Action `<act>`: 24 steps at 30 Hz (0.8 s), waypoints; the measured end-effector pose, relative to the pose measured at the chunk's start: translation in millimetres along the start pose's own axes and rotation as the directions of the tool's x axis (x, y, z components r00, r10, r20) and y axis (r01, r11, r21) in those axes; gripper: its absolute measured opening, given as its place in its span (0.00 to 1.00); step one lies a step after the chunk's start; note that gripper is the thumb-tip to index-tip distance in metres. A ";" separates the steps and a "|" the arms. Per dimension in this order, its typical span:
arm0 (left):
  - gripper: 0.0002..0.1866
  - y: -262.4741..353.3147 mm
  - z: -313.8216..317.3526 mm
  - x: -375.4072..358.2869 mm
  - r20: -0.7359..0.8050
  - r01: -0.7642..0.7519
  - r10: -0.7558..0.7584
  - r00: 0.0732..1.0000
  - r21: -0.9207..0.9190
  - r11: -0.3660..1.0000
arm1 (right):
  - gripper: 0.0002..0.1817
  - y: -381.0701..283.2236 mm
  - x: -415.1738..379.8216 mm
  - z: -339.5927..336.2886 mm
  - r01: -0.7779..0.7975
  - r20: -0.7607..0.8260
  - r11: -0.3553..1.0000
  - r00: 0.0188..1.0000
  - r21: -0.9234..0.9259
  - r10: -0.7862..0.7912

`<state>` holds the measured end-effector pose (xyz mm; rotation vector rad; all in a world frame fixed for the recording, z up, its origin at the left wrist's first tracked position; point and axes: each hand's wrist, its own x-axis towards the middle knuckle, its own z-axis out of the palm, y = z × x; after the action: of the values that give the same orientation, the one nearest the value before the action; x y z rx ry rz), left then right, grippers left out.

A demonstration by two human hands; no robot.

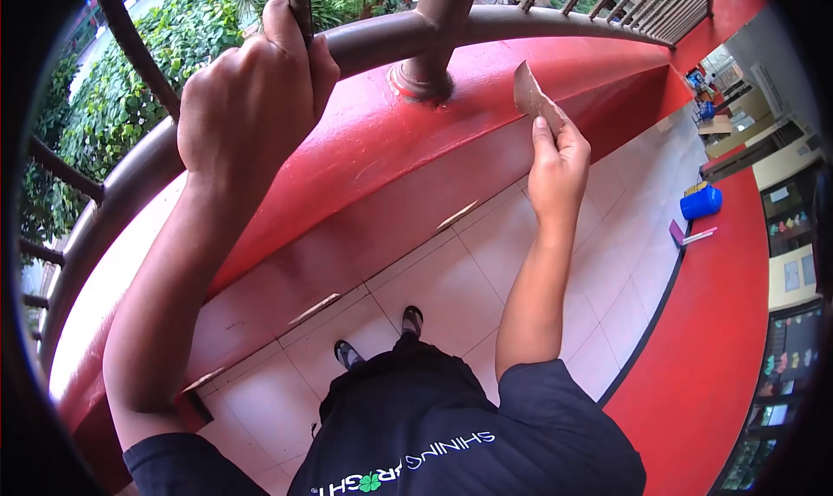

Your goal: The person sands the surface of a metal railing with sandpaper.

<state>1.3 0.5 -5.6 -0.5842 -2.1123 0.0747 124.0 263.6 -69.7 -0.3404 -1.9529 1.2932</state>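
Observation:
A brown metal railing (382, 45) runs along the top of a red ledge (347, 162). My left hand (252, 92) is closed around the railing at the upper left, beside an upright bar. Over the tiled floor, my right hand (558, 153) pinches a small, thin brown piece (533, 97), which looks like sandpaper or card and is slightly curled. The piece stands up from the fingertips, close to the ledge but with no visible contact.
Green bushes (186, 27) grow beyond the railing. A blue bin (701, 203) and a pink dustpan (678, 234) stand by the red wall (703, 322) at the right. My feet are on the tiled floor (460, 279), near thin pale strips along the ledge's base.

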 end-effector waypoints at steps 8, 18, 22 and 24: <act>0.18 3.5 0.4 -0.8 0.003 0.044 -0.044 0.999 -0.023 0.999 | 0.27 3.7 25.0 0.7 0.776 0.630 0.618 0.545 -0.128 -0.554; 0.20 12.9 -4.2 -0.4 0.026 0.130 -0.131 0.991 0.060 0.990 | 0.19 21.7 79.4 -50.1 0.657 0.541 0.750 0.604 0.077 -0.585; 0.20 14.6 -2.7 -1.1 0.022 0.136 -0.139 0.990 0.090 0.987 | 0.14 56.8 97.3 -66.5 0.439 0.181 0.888 0.893 -0.139 -0.413; 0.20 13.7 -1.8 -1.1 0.023 0.156 -0.157 0.987 0.063 0.986 | 0.14 88.4 101.2 -82.8 0.324 -0.104 0.945 0.942 0.040 -0.319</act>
<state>8.4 11.8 -9.1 -0.3816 -2.1679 0.0581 98.4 418.6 -85.3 -0.0489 -1.7984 1.0948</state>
